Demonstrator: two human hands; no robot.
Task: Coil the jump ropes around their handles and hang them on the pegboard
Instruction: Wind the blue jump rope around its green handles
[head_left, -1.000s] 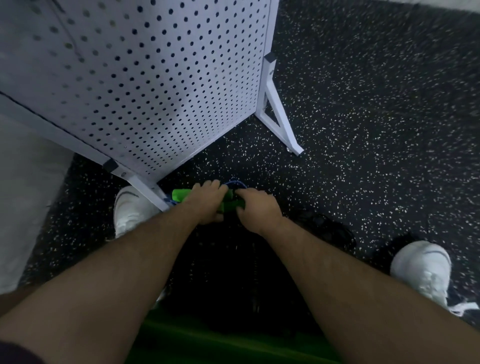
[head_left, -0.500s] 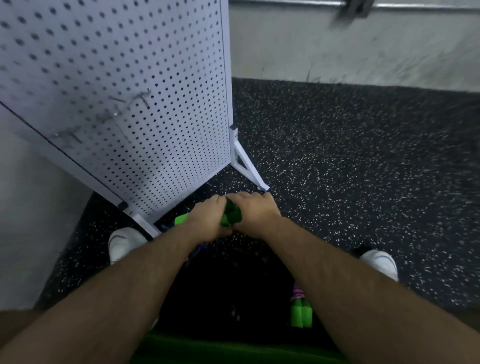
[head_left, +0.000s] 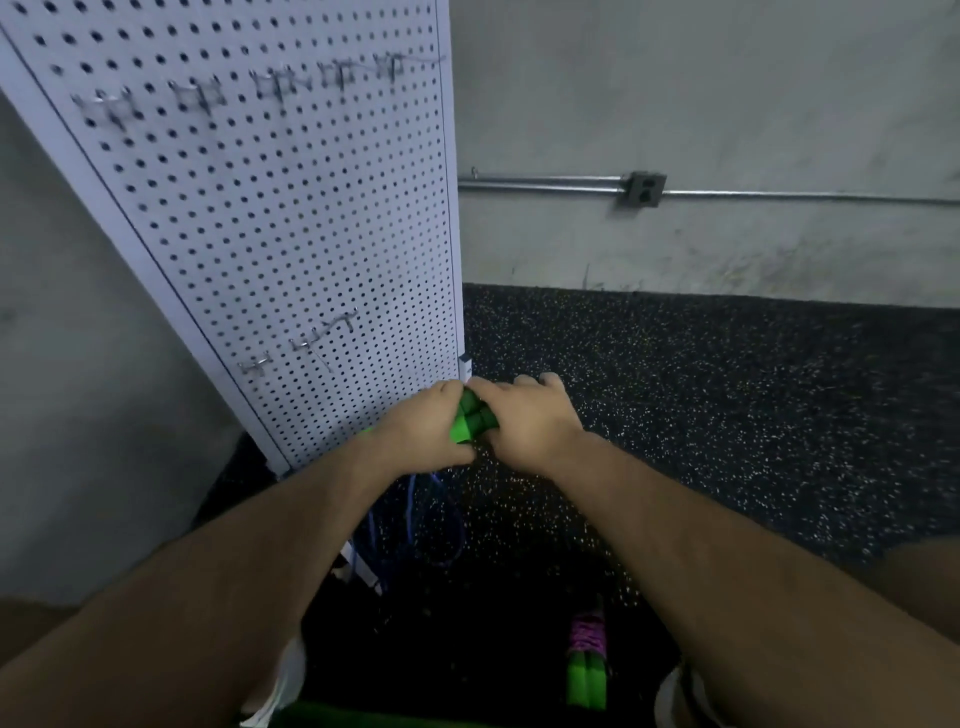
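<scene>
Both hands hold a pair of bright green jump-rope handles (head_left: 471, 422) in front of the white pegboard's (head_left: 291, 218) lower right corner. My left hand (head_left: 423, 427) grips them from the left and my right hand (head_left: 524, 418) curls over them from the right. The blue rope (head_left: 413, 512) hangs in loose loops below my left wrist. A second jump rope (head_left: 587, 660), green handles wound with purple cord, lies on the floor between my forearms. Metal hooks (head_left: 332, 327) sit low on the board, and another row of hooks (head_left: 270, 85) is near its top.
The floor is black speckled rubber (head_left: 727, 405). A grey concrete wall (head_left: 727, 104) behind carries a metal conduit and an outlet box (head_left: 643, 189). White shoes (head_left: 675, 696) show at the bottom edge. The pegboard stands on a white frame.
My view has tilted upward, so the pegboard hooks and the wall came into sight. Both hands have risen with the green handles, and the blue rope now dangles beneath them.
</scene>
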